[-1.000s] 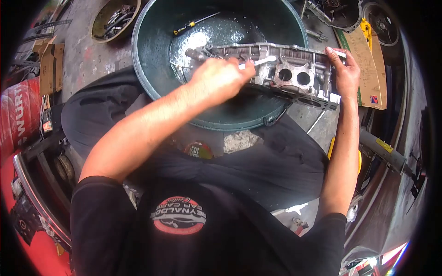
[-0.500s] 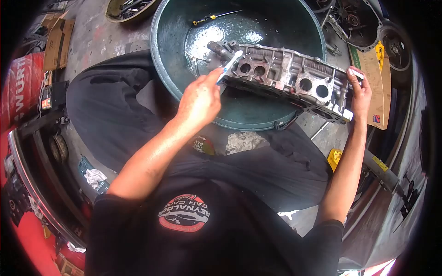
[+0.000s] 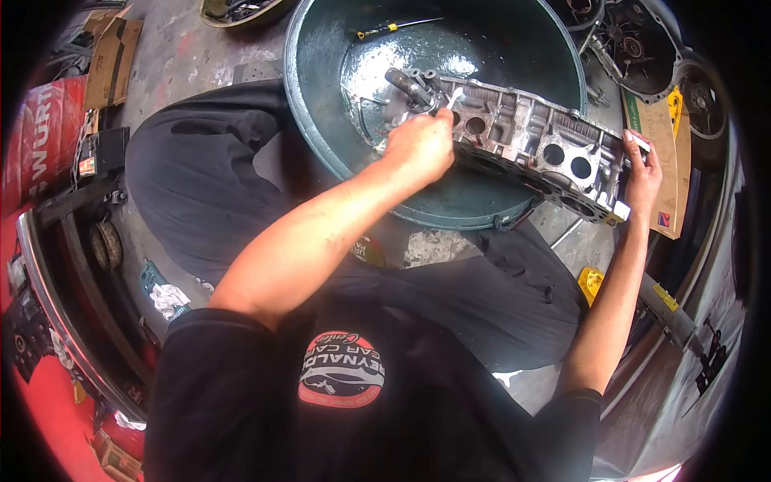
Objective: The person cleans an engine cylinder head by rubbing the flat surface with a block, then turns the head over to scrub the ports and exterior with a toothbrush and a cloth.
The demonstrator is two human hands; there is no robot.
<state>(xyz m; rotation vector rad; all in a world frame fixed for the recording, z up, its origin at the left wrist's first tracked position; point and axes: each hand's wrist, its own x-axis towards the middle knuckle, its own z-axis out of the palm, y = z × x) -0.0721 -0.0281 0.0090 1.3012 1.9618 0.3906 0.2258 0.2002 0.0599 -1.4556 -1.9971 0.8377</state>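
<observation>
My left hand (image 3: 422, 149) is closed around a toothbrush (image 3: 455, 97); only its white head end shows past my fingers. The brush is at the left part of a grey metal cylinder head (image 3: 526, 127), beside its round ports. Most of the brush handle is hidden in my fist. At the other end of the cylinder head, my right hand (image 3: 642, 178) grips the edge, thumb and fingers wrapped round it. The cylinder head lies tilted across a dark green round basin (image 3: 299, 104), its right end reaching past the rim.
Inside the basin lies a yellow-and-black screwdriver (image 3: 389, 29). A bell-shaped metal housing (image 3: 634, 48) and flattened cardboard (image 3: 666, 161) are at the right. Another pan with parts (image 3: 241, 11) stands at the top left. My crossed legs (image 3: 209, 169) flank the basin.
My left hand has moved right and slightly up with the toothbrush, along the cylinder head towards the ports. My right hand keeps its grip; the whole view has shifted slightly.
</observation>
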